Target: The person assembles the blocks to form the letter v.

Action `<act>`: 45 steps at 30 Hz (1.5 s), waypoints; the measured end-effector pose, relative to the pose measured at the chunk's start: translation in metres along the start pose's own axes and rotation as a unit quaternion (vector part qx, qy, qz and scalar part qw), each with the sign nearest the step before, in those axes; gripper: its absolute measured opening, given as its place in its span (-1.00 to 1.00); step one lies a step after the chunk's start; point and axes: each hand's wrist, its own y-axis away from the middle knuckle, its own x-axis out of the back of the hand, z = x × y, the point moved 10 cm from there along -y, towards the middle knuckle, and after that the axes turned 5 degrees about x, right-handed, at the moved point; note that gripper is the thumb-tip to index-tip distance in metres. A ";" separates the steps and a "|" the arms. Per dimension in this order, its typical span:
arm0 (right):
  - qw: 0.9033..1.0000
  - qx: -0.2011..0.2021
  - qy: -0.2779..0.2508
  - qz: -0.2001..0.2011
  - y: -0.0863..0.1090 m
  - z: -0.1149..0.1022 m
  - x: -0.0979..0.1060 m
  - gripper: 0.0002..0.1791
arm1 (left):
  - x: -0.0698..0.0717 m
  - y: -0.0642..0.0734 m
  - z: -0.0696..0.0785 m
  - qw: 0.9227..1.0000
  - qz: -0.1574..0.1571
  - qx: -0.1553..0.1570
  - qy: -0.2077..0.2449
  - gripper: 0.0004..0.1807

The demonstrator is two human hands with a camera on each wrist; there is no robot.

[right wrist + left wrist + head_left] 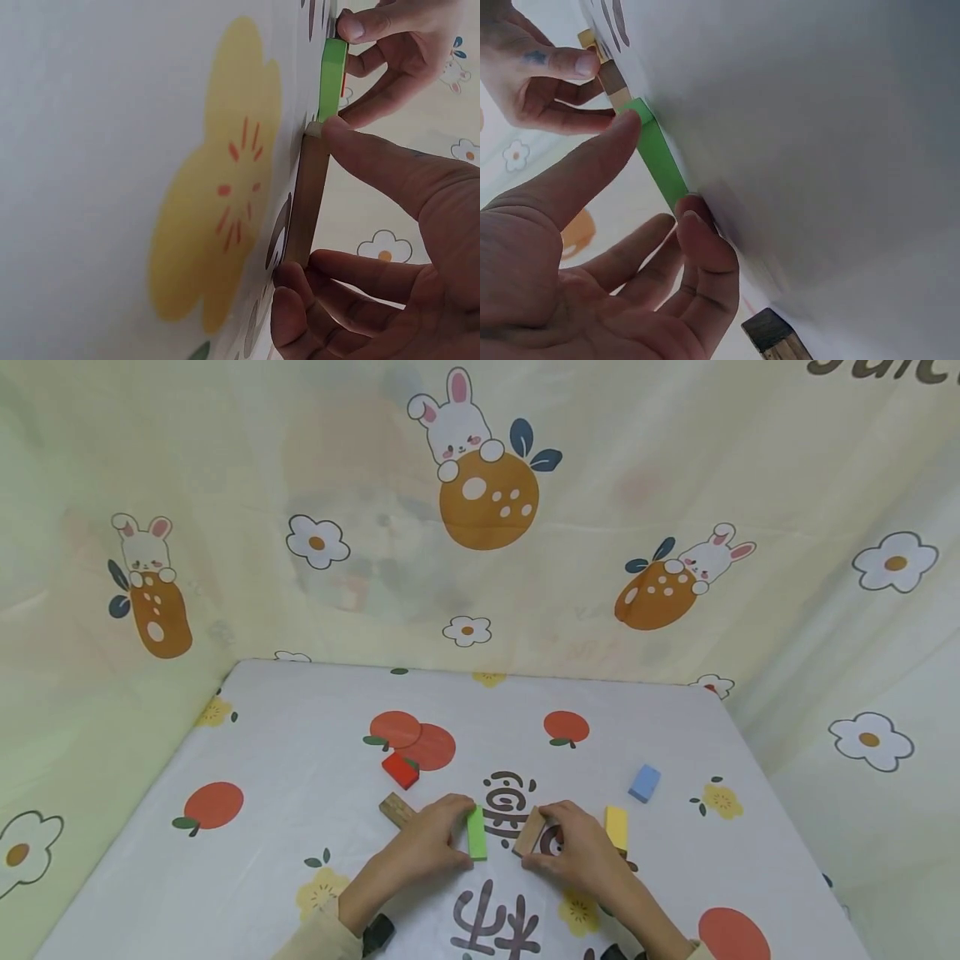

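My left hand pinches a bright green block by its two ends, thumb at the near end and fingers at the far end. To the right, a plain wooden block is pinched the same way by my right hand. A short gap separates the two blocks in the head view, and the wooden one lies at a slant. Both are low at the tabletop, as the right wrist view shows with the wooden block along the cloth. Another wooden block lies just beyond my left hand, partly hidden by it.
A red block lies farther back on the left. Beside my right hand is a yellow block, with a blue block behind it. The white tablecloth carries printed fruit and flowers; patterned curtains enclose the table.
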 end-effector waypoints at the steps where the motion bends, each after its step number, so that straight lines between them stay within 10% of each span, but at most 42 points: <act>1: 1.000 0.002 0.000 0.002 0.000 -0.001 0.001 -0.13 | -0.001 0.000 0.000 1.000 0.001 0.000 -0.005 -0.18; 45: 0.998 0.021 -0.060 0.003 -0.015 -0.005 0.004 -0.22 | 0.010 -0.016 -0.004 0.998 0.059 0.030 0.020 -0.24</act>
